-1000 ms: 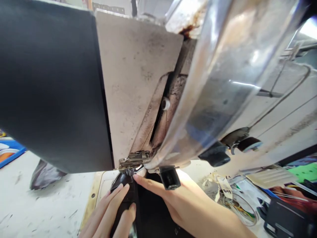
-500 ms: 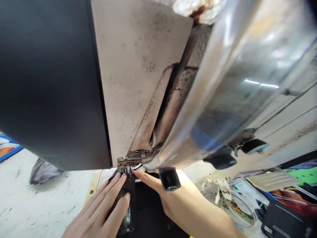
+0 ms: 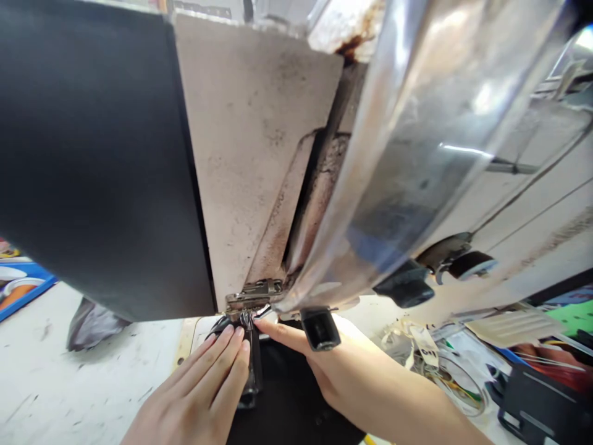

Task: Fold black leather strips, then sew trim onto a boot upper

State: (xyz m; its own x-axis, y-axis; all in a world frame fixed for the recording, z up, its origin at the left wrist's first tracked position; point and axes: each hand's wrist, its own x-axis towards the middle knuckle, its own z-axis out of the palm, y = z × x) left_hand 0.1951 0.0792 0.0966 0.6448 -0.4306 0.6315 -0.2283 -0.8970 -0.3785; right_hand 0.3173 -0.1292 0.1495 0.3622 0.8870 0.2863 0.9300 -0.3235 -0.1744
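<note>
Black fabric (image 3: 290,395) lies on the bed of a sewing machine (image 3: 241,154), beneath its metal presser foot (image 3: 245,317). My left hand (image 3: 197,386) rests flat on the fabric's left part, fingers stretched out toward the foot. A glossy dark strip (image 3: 252,371) runs along the fabric beside those fingertips. From the right, my right hand (image 3: 345,374) reaches in with its index finger extended, the tip close beside the foot at a small white-and-black piece (image 3: 263,313). Its other fingers are mostly hidden.
A clear plastic shield (image 3: 393,185) and a black knob (image 3: 319,329) hang over my right hand. A large dark panel (image 3: 102,185) blocks the left. A crumpled grey piece (image 3: 95,324) lies on the white table; cables, tags and a black device (image 3: 544,402) crowd the right.
My left thumb has drawn in against the fingers, and the hand lies flatter, nearer the foot. My right hand stays at the foot. The camera view has shifted slightly.
</note>
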